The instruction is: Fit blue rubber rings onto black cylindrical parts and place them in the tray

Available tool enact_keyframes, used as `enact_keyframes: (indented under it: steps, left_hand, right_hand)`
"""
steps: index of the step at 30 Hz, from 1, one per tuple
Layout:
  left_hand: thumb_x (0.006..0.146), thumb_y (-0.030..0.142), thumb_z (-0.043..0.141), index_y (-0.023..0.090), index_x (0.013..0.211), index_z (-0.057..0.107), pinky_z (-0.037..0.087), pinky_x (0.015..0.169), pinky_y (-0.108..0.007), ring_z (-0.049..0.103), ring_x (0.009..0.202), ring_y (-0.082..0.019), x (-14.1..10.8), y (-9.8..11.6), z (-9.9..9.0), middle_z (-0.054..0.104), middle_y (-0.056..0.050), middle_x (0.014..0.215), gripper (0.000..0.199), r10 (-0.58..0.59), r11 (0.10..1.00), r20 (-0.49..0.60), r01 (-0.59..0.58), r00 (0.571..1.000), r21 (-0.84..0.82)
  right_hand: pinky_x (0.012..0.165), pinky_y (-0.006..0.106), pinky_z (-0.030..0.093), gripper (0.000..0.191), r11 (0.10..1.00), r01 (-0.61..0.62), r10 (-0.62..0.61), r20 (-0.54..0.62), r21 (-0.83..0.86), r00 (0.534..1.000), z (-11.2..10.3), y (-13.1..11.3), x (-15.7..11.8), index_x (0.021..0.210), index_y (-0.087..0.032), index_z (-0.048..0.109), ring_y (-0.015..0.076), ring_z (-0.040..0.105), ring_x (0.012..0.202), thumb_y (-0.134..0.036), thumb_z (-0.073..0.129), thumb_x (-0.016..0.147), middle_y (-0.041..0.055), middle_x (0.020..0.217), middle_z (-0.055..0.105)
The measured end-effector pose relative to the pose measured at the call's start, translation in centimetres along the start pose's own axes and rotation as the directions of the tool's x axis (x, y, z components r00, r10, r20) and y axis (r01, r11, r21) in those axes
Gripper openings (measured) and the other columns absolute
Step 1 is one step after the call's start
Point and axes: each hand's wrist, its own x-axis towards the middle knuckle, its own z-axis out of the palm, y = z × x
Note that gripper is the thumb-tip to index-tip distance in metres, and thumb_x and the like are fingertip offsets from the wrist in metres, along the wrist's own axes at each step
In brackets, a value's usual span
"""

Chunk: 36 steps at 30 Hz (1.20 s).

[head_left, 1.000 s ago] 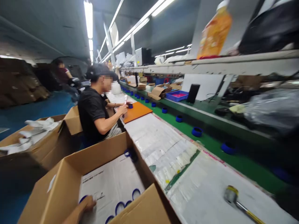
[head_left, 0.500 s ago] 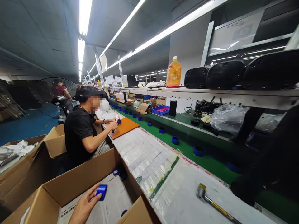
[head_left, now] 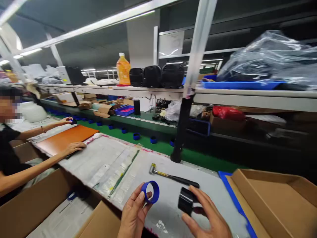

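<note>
Both parts are in hand, not yet mated. Left hand (head_left: 135,216) pinches the blue ring (head_left: 150,191) by its lower rim, fingers curled close, ring opening facing roughly toward the camera. Right hand (head_left: 206,216) grips the black cylindrical part (head_left: 185,200) between thumb and fingers, loosely closed around it. The two parts sit near each other above the front of the bench, with a clear gap between them. Judging by that, pick-up is done; fitting ring to part looks like what's left.

Room:
- White work surface (head_left: 173,201) under the hands is bare apart from the small hammer (head_left: 173,177) lying just beyond the ring.
- Open cardboard box (head_left: 272,198) to the right, its near flap close to the right hand; blue edging along that side.
- Another carton (head_left: 32,205) lower left, flap corner just beside the left wrist.
- Black post (head_left: 182,129) stands behind the hammer, well clear.
- Green conveyor (head_left: 148,145) behind carries more blue rings.
- Co-worker's hands (head_left: 74,147) on the orange board (head_left: 66,138), far left, well apart.

Black part is blurred; I can't tell whether its end is open.
</note>
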Motion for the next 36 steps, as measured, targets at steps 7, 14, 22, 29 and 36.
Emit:
enact_keyframes:
  steps: [7, 14, 22, 29, 36]
  left_hand:
    - [0.057, 0.041, 0.098, 0.02, 0.105, 0.079, 0.06, 0.08, -0.03, 0.075, 0.086, -0.02, -0.6, -2.3, 1.7, 0.082, -0.008, 0.101, 0.056, -0.012, 0.985, 0.066, 0.0, 0.998, 0.17]
    - [0.065, 0.049, 0.092, 0.019, 0.114, 0.077, 0.059, 0.09, -0.033, 0.075, 0.097, -0.027, -0.5, -3.5, 1.4, 0.082, -0.011, 0.101, 0.06, 0.091, 0.898, 0.197, -0.166, 0.976, 0.407]
    - [0.066, 0.05, 0.089, 0.021, 0.087, 0.073, 0.053, 0.103, -0.039, 0.06, 0.131, -0.037, -1.8, -2.9, 4.1, 0.063, -0.012, 0.145, 0.039, 0.164, 0.863, 0.283, -0.276, 0.945, 0.422]
    - [0.081, 0.062, 0.071, 0.026, 0.14, 0.061, 0.051, 0.101, -0.037, 0.065, 0.118, -0.033, -2.3, -2.8, 4.4, 0.069, -0.011, 0.133, 0.07, 0.081, 0.8, 0.393, -0.295, 0.916, 0.523]
    - [0.08, 0.066, 0.068, 0.023, 0.133, 0.068, 0.042, 0.111, -0.042, 0.06, 0.125, -0.036, -3.0, -3.0, 4.8, 0.069, -0.011, 0.132, 0.068, 0.049, 0.738, 0.363, -0.279, 0.93, 0.615]
  right_hand:
    - [0.089, 0.025, 0.062, 0.051, 0.989, 0.048, -0.052, 0.024, 0.138, 0.998, 2.1, -2.3, 0.3, 0.15, -0.029, 0.053, 0.0234, 0.062, 0.124, -0.031, 0.057, 0.1, 0.0037, 0.148, 0.053]
    - [0.093, 0.021, 0.06, 0.052, 0.984, 0.047, -0.058, 0.057, 0.17, 0.997, 2.3, -1.6, -0.7, 0.15, -0.035, 0.052, 0.0213, 0.06, 0.129, -0.026, 0.056, 0.099, 0.0008, 0.15, 0.051]
    - [0.087, 0.021, 0.062, 0.056, 0.923, -0.073, 0.087, -0.02, 0.377, 0.996, 2.6, -1.5, -1.6, 0.142, -0.031, 0.061, 0.0221, 0.063, 0.124, -0.019, 0.062, 0.088, 0.0024, 0.146, 0.054]
    - [0.086, 0.023, 0.063, 0.056, 0.909, -0.08, 0.1, -0.029, 0.408, 0.995, 2.9, -1.1, -2.3, 0.139, -0.027, 0.063, 0.0233, 0.068, 0.115, -0.021, 0.064, 0.084, 0.0055, 0.143, 0.059]
    - [0.088, 0.025, 0.063, 0.049, 0.917, -0.077, 0.104, -0.05, 0.392, 0.993, 3.7, -0.3, -3.0, 0.136, -0.028, 0.064, 0.0256, 0.067, 0.12, -0.028, 0.068, 0.088, 0.0056, 0.141, 0.061]
